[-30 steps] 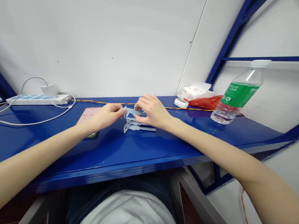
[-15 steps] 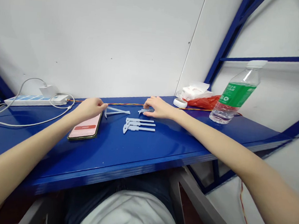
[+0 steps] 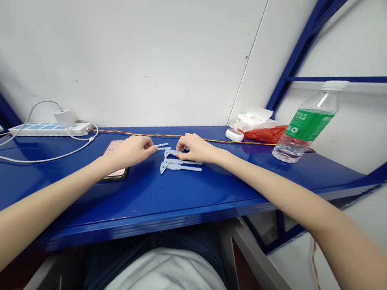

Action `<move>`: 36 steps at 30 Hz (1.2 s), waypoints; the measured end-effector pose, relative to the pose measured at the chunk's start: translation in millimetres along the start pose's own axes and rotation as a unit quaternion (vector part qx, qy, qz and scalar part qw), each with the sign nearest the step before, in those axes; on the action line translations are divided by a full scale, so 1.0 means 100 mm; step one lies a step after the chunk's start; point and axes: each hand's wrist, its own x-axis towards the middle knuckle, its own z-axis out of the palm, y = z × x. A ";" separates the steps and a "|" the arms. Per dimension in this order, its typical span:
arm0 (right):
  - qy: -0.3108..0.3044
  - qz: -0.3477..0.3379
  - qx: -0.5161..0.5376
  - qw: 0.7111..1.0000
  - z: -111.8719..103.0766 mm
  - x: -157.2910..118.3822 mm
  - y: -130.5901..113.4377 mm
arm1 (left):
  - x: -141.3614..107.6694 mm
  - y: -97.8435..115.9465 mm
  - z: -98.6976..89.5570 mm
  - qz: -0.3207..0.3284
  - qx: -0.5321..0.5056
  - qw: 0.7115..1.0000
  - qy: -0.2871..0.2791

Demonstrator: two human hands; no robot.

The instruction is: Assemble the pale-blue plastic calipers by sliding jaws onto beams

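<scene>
Several small light-blue plastic calipers lie on the blue table. Two of them (image 3: 175, 166) rest side by side near the middle, jaws to the left. My right hand (image 3: 193, 147) is closed from above on another caliper (image 3: 170, 152) just behind them, its jaw end showing left of my fingertips. My left hand (image 3: 139, 149) has thumb and fingers pinched, and two thin light-blue caliper bars (image 3: 163, 147) stick out from it to the right; their other ends are hidden by the hand. A phone (image 3: 119, 173) lies partly under my left hand and wrist.
On the left are a white power strip (image 3: 43, 128) and a white cable (image 3: 54, 161). At the right stand a water bottle (image 3: 307, 125), tissues (image 3: 254, 119), a red bag (image 3: 266, 133) and a small white device (image 3: 234, 135). A thin twisted wire runs along the back.
My left hand has moved right and toward me with the bars, over the phone's right side. My right hand has come slightly nearer and left, onto the rearmost of the lined-up calipers.
</scene>
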 end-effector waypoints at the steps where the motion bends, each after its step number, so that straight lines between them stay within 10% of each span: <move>1: 0.022 -0.014 -0.015 1.000 -0.01 0.00 -0.02 | -0.01 0.02 0.01 -0.005 -0.014 1.000 -0.004; 8: 0.139 -0.071 -0.094 0.983 -0.09 -0.06 -0.28 | -0.04 0.14 0.03 0.016 -0.201 0.979 -0.013; 20: 0.121 -0.003 -0.152 0.981 -0.10 -0.06 -0.02 | 0.08 -0.06 -0.08 -0.082 -0.256 0.963 0.031; 30: 0.053 -0.005 -0.102 0.993 -0.10 -0.10 0.02 | 0.05 -0.18 -0.15 -0.099 0.072 0.992 0.030; 36: -0.020 -0.053 -0.014 0.998 -0.07 -0.09 -0.16 | -0.01 -0.03 -0.05 -0.020 0.064 0.998 0.009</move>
